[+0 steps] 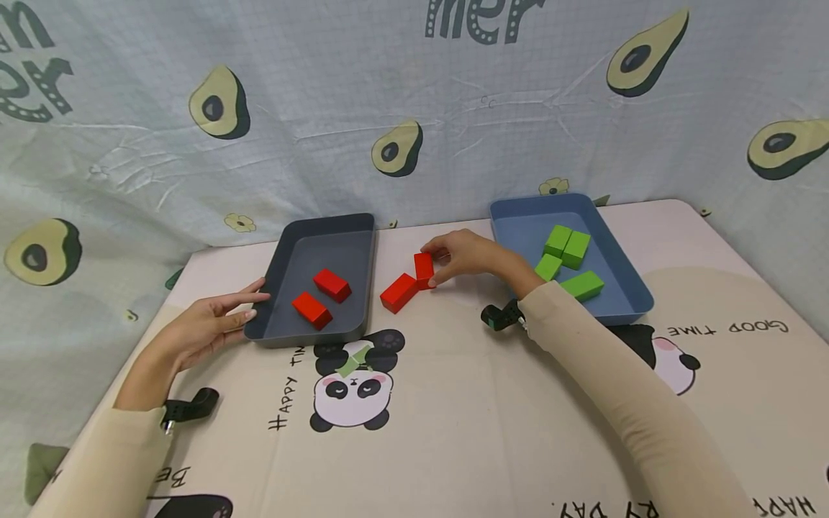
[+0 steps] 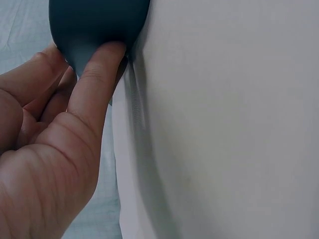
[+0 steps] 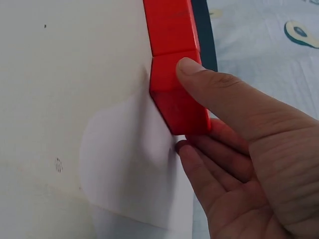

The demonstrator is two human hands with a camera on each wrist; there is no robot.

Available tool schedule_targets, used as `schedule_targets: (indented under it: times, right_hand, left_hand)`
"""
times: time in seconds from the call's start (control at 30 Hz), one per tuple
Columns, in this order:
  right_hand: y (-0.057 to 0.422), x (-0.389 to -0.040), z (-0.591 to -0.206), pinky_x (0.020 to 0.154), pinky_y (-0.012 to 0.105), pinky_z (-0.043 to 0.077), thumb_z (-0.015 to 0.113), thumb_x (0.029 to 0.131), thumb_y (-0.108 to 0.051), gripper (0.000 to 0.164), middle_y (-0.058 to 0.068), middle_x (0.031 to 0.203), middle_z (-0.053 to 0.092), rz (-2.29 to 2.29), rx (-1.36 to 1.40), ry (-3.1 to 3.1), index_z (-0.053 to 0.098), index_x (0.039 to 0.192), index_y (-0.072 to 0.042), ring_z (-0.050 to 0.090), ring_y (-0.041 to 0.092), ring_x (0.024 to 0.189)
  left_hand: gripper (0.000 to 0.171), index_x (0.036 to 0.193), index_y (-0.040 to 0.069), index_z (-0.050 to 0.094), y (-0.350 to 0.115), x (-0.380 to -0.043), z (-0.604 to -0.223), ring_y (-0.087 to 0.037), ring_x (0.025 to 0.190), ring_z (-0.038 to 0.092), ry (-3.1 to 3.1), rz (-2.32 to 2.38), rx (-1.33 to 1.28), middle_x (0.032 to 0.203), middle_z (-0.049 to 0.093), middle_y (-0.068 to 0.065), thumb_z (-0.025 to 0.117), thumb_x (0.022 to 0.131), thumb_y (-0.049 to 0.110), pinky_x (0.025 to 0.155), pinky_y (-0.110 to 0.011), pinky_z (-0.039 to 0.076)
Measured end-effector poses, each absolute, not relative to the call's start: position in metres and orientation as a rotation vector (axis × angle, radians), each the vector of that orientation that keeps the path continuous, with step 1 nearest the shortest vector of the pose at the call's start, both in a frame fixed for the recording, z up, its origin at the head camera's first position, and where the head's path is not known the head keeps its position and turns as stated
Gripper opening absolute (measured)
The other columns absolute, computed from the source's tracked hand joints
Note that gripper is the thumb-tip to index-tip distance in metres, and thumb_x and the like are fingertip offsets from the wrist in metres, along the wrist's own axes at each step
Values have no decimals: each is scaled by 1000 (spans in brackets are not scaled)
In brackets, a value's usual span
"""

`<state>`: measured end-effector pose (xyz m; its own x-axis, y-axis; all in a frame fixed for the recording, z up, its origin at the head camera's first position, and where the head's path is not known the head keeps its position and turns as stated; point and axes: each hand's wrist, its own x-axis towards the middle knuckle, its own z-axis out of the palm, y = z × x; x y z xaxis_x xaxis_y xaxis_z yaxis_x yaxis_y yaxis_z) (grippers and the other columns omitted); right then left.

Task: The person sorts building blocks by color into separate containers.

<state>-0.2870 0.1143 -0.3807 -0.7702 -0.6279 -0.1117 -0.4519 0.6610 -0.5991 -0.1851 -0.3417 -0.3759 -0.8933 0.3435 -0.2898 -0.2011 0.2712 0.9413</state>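
Note:
My right hand pinches a red block between thumb and fingers, in the middle of the table. The right wrist view shows the thumb on the block's face and the fingers beside and below it. That block touches a second red block lying to its left. My left hand holds the left edge of a dark grey tray, its thumb against the wall and its other fingers at the rim. Inside that tray lie two more red blocks, one nearer and one farther.
A blue tray stands at the back right, holding several green blocks, partly behind my right forearm. A printed cloth with pandas and lettering covers the table. Behind hangs an avocado-print curtain.

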Motion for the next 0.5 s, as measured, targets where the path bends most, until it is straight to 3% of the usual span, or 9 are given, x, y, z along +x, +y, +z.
schedule_targets:
  times: [0.5]
  right_hand:
    - [117, -284, -382, 106, 38, 51, 81, 83, -12, 57, 12, 133, 62, -1072, -803, 2478, 59, 135, -3, 60, 30, 126]
  left_hand:
    - [60, 154, -5, 35, -339, -184, -374, 18, 119, 50, 2120, 1646, 114, 172, 0, -5, 62, 102, 12, 97, -24, 53]
